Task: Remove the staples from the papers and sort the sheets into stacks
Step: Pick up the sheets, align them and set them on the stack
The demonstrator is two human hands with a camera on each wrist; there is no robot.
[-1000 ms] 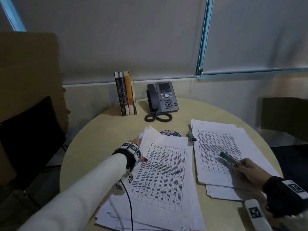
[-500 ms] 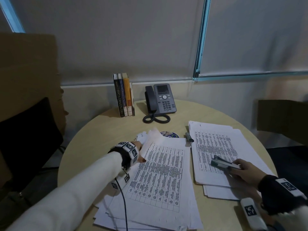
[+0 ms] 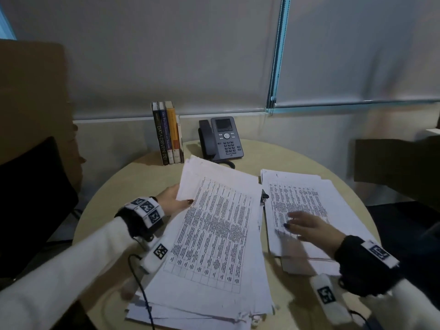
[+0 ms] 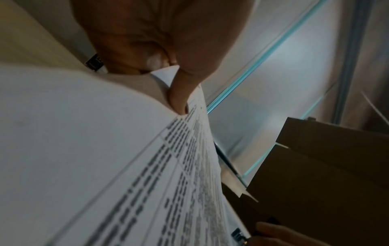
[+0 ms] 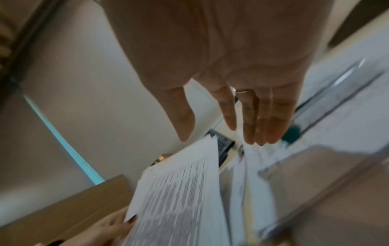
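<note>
Two stacks of printed sheets lie on the round table [image 3: 142,177]. My left hand [image 3: 181,198] grips the left stack [image 3: 214,234] at its far left corner and holds that end raised; in the left wrist view the thumb [image 4: 181,99] presses the top sheet [image 4: 105,149]. My right hand [image 3: 300,222] hovers, blurred, over the right stack [image 3: 297,194] with straight fingers. The right wrist view shows this hand [image 5: 242,133] holding nothing. A blurred greyish shape [image 3: 295,258] lies on the stack below it; what it is I cannot tell. A small black tool [image 3: 264,196] sits between the stacks.
A desk phone [image 3: 223,139] and three upright books [image 3: 167,134] stand at the table's far edge by the wall. A black chair [image 3: 31,198] is on the left, a brown box [image 3: 392,167] on the right.
My left hand has lifted the far end of the left stack, hiding the round disc behind it. My right hand no longer holds the greenish tool and has opened over the right stack.
</note>
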